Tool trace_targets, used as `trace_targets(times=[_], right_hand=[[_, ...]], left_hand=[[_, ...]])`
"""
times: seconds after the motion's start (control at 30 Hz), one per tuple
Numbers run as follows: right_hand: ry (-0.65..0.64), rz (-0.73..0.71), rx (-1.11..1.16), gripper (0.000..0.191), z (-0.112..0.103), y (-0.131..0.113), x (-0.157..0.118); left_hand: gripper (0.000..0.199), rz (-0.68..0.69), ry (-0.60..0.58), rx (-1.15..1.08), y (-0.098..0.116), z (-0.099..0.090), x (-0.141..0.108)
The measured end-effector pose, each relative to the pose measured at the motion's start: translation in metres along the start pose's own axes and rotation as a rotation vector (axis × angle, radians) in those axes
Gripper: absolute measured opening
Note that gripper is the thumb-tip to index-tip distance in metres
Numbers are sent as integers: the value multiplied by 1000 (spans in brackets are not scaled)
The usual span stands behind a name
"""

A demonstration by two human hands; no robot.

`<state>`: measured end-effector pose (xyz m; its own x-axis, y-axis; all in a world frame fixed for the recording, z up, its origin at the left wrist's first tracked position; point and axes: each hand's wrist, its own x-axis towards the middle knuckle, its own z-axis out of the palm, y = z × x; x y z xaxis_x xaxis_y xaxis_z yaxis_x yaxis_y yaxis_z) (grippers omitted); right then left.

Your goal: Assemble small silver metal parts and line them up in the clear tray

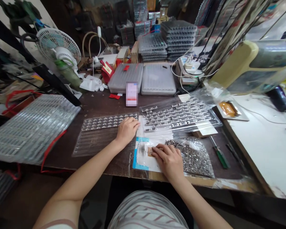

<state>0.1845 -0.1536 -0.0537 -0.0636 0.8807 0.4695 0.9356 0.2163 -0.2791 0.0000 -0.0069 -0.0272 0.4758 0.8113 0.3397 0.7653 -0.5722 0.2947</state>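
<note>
along the near edge of the dark work surface [62,162], the right hand [168,160] lies palm down on a white paper sheet [143,156] edged with blue tape. its fingers [158,150] sit close together on a small tan patch [150,151], though whether they pinch it cannot be told. just beside that hand lies a clear plastic bag [193,157] full of small silver metal parts, and past the bag rests a green-handled screwdriver [220,158].

the left hand [127,130] rests flat, fingers open and empty, on a clear plastic tray [105,133], with a row of metal parts along the tray's far side just beyond them. to the right, a second clear tray [178,116] carries rows of similar metal pieces. off to the left lies a stack of clear blister trays [30,128] with a red strap [53,148] trailing from it.

farther on stand two grey plastic cases [158,79], a white desk fan [58,44] and tall stacks of trays [178,39].
</note>
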Motion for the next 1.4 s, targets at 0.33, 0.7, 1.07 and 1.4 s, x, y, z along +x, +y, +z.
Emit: trace_targets(times=[0.33,0.7,1.07,1.4], right_hand=[[-85,19,-293,26,-34,31,-18],[7,47,-186,13,-23,33,-11],[23,119,158,13,-25,34,-13],[43,121,219,17,-23,32,-14]], left_hand=[[4,-76,-118,-217,33,3,1],[16,-186,-273,-653,52,-9,-65],[14,-73,-125,-522,71,16,-72],[12,-1,-93,-396,71,24,-74]])
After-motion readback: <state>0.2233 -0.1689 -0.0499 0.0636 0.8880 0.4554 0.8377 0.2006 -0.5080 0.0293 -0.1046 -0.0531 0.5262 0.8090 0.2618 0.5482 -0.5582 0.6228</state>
